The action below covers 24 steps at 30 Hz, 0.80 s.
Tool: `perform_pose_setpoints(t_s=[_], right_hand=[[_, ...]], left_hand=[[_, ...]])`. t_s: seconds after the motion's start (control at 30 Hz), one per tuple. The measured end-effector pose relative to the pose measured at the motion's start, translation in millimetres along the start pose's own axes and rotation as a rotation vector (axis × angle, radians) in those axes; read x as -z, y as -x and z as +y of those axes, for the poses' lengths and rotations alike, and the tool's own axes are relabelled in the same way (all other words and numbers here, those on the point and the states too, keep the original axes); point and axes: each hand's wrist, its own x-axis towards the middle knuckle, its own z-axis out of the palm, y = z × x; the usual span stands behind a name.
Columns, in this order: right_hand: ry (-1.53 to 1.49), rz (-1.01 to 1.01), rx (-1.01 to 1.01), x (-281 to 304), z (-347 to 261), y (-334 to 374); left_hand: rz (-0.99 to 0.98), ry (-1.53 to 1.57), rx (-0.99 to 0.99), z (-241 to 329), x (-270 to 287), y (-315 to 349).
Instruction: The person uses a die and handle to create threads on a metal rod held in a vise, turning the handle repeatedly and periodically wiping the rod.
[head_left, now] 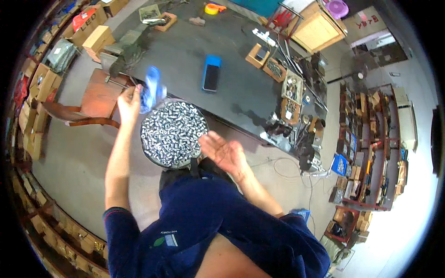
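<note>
A round tub [149, 160] full of small shiny metal sleeves [174, 132] stands in front of me, against the workbench's near edge. Beyond its left rim, my left hand [129, 104] is closed on a translucent blue plastic thing [150, 90], which is smeared by motion; I cannot make out whether it is a bag or a bottle. My right hand [225, 153] is by the tub's right rim, palm turned up and fingers stretched, with nothing in it. Its fingertips reach the edge of the metal sleeves.
On the dark workbench [176, 55] lie a phone [211, 76] on a blue box, a roll of orange tape [213, 9] and wooden trays of small parts [291, 88]. A bench vise [123, 51] and wooden chair [99, 95] stand left. Shelves of boxes [371, 148] line the right.
</note>
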Motion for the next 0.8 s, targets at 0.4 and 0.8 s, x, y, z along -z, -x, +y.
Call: perform_pose_setpoints(t_s=[0.4,0.8], right_hand=[[-0.491,-0.032,0.17,0,-100,17],[1.036,-0.306,0.32,57,-244,41]], left_hand=[[-0.321,-0.032,-0.148,109,-104,59],[-0.596,0.109,0.082,185,-302,116]])
